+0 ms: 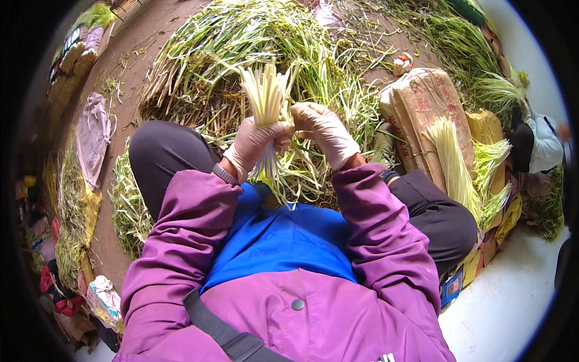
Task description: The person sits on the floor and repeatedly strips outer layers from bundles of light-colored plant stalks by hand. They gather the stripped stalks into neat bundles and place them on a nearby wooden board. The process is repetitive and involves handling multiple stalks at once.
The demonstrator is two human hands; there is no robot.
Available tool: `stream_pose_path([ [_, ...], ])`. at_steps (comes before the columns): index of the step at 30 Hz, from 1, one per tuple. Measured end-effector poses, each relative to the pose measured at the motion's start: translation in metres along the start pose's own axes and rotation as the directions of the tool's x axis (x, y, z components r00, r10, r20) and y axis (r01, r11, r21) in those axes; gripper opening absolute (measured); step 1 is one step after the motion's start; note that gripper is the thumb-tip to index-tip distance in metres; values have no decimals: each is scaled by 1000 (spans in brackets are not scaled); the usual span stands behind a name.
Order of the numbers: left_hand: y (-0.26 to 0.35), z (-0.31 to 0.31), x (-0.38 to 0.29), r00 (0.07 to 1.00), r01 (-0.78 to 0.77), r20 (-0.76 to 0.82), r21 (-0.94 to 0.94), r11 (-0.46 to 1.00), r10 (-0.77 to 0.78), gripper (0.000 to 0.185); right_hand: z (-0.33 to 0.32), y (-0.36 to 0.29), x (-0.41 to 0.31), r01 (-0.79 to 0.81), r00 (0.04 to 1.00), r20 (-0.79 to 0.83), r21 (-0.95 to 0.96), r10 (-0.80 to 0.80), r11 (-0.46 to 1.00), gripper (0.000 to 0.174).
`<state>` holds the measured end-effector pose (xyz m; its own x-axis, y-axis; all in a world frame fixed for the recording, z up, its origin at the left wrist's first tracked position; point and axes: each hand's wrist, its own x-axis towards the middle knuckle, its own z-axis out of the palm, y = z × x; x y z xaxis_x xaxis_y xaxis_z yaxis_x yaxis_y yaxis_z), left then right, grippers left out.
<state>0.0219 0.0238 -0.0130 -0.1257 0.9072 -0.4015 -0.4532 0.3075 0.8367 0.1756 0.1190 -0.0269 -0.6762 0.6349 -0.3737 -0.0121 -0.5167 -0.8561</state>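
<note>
My left hand (261,140), in a pale thin glove, is closed around a bundle of pale yellow-green leafy stalks (266,92). The thick pale ends point up and away from me, and thin leaves hang below the fist. Just right of the bundle is my right hand (322,131), also gloved, with bent fingers near a few loose leaves; whether it pinches one is unclear. Behind both hands lies a large heap of green stalks and leaves (289,36). More loose leaves lie below the hands, between my knees.
At right, pale trimmed stalks (454,163) rest against a folded brown woven sack (429,108). Beyond it are a yellow sack (486,129) and more greens (466,45). A pinkish plastic bag (93,135) lies on the floor at left, near another pile of leaves (129,203).
</note>
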Motion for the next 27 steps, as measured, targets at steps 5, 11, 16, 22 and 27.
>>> stream_pose_path([
  [5, -1, 6, -1, 1000, -3, -12, 26, 1000, 3, 18, 5, 13, 6, 45, 999, 14, 121, -47, 992, 13],
  [11, 4, 3, 2, 998, -1, -70, -31, 1000, -1, 18, -2, 8, 6, 20, 1000, -18, 187, -17, 982, 14],
  [16, 3, 1, 0, 999, -6, -41, 18, 1000, 7, 21, 6, 11, 3, -11, 984, 179, 161, -19, 987, 18],
  [22, 2, 0, -1, 998, -18, -59, 41, 999, 21, 23, 6, 8, 5, 29, 1000, 0, 196, -30, 980, 13],
  [27, 9, -7, 6, 1000, -11, -8, -274, 962, 9, 37, 2, 3, 3, 98, 995, -58, 427, -81, 899, 12],
])
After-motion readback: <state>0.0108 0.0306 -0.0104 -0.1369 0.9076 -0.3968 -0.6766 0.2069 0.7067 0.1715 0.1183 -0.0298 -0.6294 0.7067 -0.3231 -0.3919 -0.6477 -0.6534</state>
